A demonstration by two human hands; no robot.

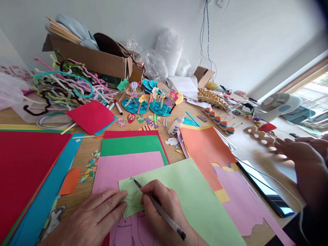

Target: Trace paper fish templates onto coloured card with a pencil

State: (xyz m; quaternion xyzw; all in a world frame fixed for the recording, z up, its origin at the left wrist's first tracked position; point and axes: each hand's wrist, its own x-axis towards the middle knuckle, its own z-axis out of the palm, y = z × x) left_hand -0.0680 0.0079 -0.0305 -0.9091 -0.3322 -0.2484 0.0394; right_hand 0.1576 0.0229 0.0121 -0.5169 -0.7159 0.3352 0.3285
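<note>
A wooden counter [82,153] carries a light green sheet [194,194], which lies at a slant over a pink sheet [128,164] in front of the person. The left hand [94,215] rests flat, its fingers extended side by side and slightly apart, the tips on the green sheet's left edge. The right hand [166,205] has its fingers pinching a gel pen [164,215], the nib at a small cluster of marks near the upper left corner. Line work appears well advanced there: curved outlines [130,191] fill much of that corner, while the broad remainder of the green sheet is unmarked and nothing has been cut from the outlined part. Small decorated paper fish [140,118] lie farther back, complete in outline and pattern. The right hand covers part of the green drawing, so its full shape cannot be told. More lines on the pink sheet run under the green one and out of view at the bottom. Another person's hands [302,150] blur at the right edge; what they hold is unclear.
</note>
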